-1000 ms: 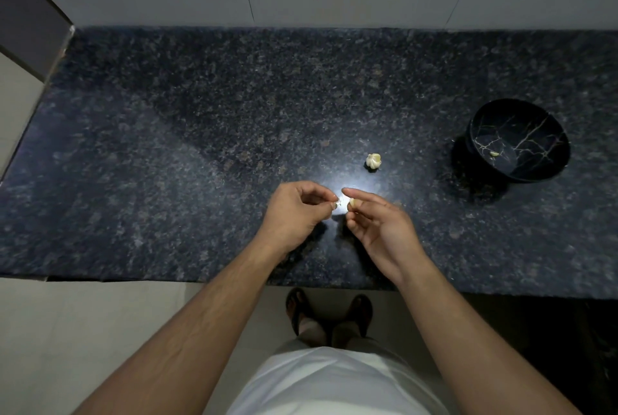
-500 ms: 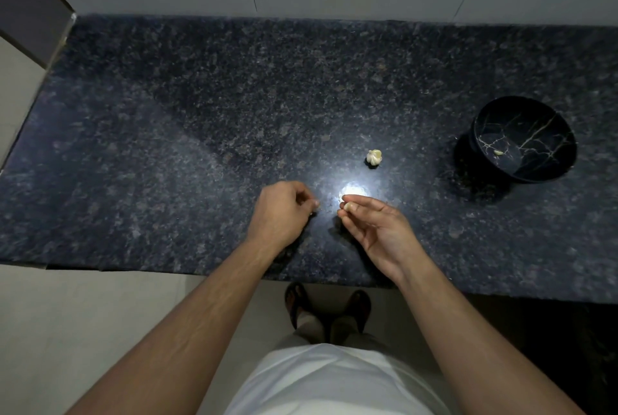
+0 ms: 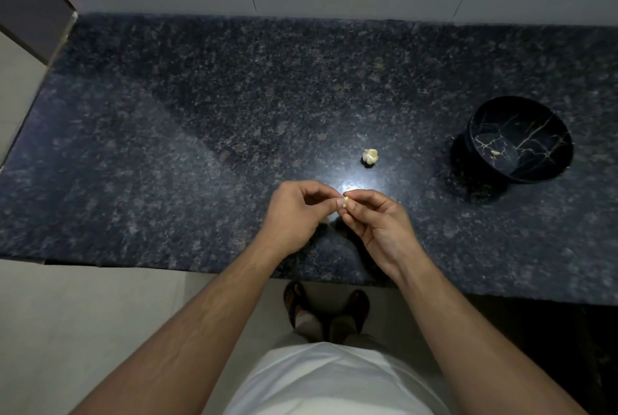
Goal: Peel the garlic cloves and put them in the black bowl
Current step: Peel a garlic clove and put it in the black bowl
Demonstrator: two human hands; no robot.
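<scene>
Holding one small garlic clove (image 3: 346, 202) between them, the two hands meet near the middle of the frame, just above the dark speckled surface (image 3: 167, 164). The right hand (image 3: 378, 224) pinches the clove with its thumb and fingers. The left hand (image 3: 297, 210) curls its fingers in and touches the clove at its tip, as if picking at the skin.

The black bowl (image 3: 521, 113) sits well apart, off to the right side of the frame and a little higher up. So the right hand is the nearer one to carry the clove over there. One pale piece (image 3: 495, 153) already lies inside the bowl. The rest of the garlic bulb (image 3: 370, 156) sits just above the hands in the frame, between them and the wall.

The clove is tiny and mostly hidden by fingers. I cannot tell which way it points or how much skin is left on it. A bright glare on the surface beside the hands makes it harder to see.
</scene>
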